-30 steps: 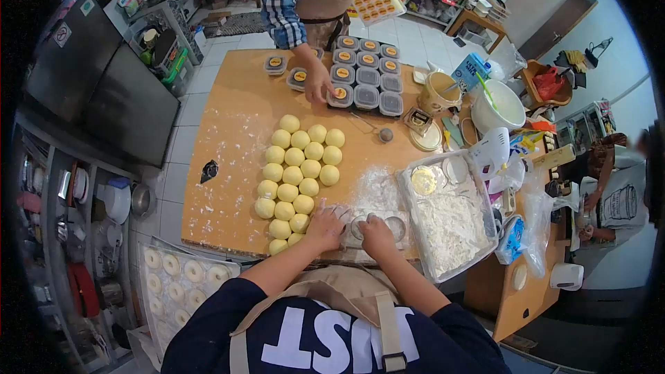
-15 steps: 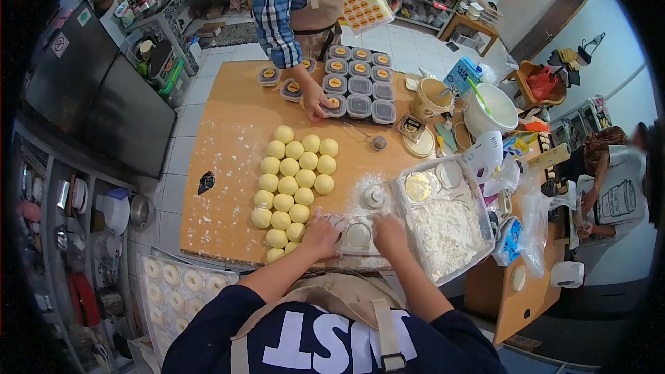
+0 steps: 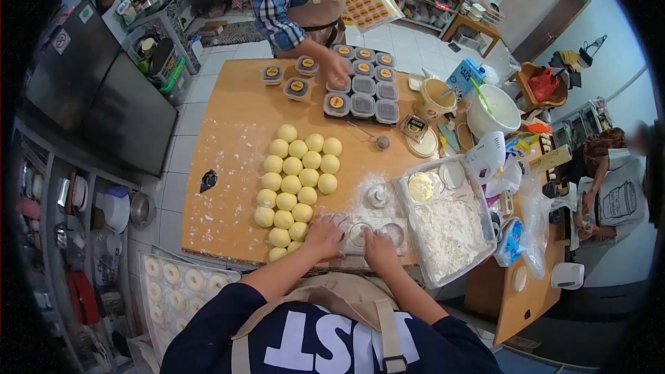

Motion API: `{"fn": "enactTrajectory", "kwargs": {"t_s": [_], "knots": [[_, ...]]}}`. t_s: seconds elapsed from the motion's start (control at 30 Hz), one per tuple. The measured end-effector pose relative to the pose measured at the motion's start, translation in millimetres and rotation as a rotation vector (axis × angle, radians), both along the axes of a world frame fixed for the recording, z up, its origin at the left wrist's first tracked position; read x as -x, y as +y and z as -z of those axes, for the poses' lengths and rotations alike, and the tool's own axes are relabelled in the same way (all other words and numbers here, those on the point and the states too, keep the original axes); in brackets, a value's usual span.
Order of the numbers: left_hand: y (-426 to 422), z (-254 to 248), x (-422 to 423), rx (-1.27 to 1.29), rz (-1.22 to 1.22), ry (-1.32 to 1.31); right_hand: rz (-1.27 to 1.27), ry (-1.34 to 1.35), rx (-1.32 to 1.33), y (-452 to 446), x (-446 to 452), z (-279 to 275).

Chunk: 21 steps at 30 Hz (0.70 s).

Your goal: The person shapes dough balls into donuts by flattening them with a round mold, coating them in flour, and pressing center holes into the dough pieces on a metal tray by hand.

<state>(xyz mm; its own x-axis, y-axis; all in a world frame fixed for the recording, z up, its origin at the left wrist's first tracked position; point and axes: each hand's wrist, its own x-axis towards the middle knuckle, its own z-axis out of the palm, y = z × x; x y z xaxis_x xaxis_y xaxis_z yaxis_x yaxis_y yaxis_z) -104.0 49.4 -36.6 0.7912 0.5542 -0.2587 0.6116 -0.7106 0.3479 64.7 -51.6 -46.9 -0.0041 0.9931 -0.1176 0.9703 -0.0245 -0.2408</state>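
Observation:
My left hand lies with its fingers spread on the table, between the rows of yellow dough balls and a flattened round of dough. My right hand is closed, fingertips at the right edge of that round; what it grips, if anything, is hidden. Just beyond its knuckles is a round, ring-like piece on the floured patch. A small pale knobbed object stands in flour farther up.
At right is a clear bin of flour holding round lids. Across the table, a co-worker's hand touches lidded tubs, another holding a sticker sheet. Ring-shaped dough pieces lie on a tray at lower left.
My right hand has shifted slightly left and toward me, uncovering the ring-like piece on its right. The co-worker's hand has moved up to another tub. My left hand stays nearly in place.

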Motion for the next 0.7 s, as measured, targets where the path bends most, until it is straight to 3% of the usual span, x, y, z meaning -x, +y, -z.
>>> {"fn": "enactTrajectory", "kwargs": {"t_s": [0.17, 0.3, 0.4, 0.5, 0.6, 0.7], "knots": [[-2.8, 14.9, 0.9, -0.022, 0.005, -0.054, -0.032, -0.052, 0.067, 3.9, 7.3, -2.5], [-5.0, 13.6, -5.9, -0.036, 0.021, 0.049, -0.064, -0.029, 0.094, 5.7, 5.9, -10.5], [-4.0, 4.9, -11.4, -0.013, 0.033, 0.112, 0.206, 0.129, 0.168, 12.1, -0.3, -55.4], [-1.8, -7.0, -8.1, 0.043, 0.024, 0.091, 0.337, 0.311, -0.301, 7.7, -39.1, -44.2], [-5.1, -19.2, 0.8, 0.033, -0.020, -0.025, 0.586, 0.566, -0.485, 6.9, -71.8, -63.2], [0.4, -27.8, 21.6, 0.057, -0.121, -0.125, 0.764, 0.808, -0.593, 6.2, -94.1, -34.5]]}}
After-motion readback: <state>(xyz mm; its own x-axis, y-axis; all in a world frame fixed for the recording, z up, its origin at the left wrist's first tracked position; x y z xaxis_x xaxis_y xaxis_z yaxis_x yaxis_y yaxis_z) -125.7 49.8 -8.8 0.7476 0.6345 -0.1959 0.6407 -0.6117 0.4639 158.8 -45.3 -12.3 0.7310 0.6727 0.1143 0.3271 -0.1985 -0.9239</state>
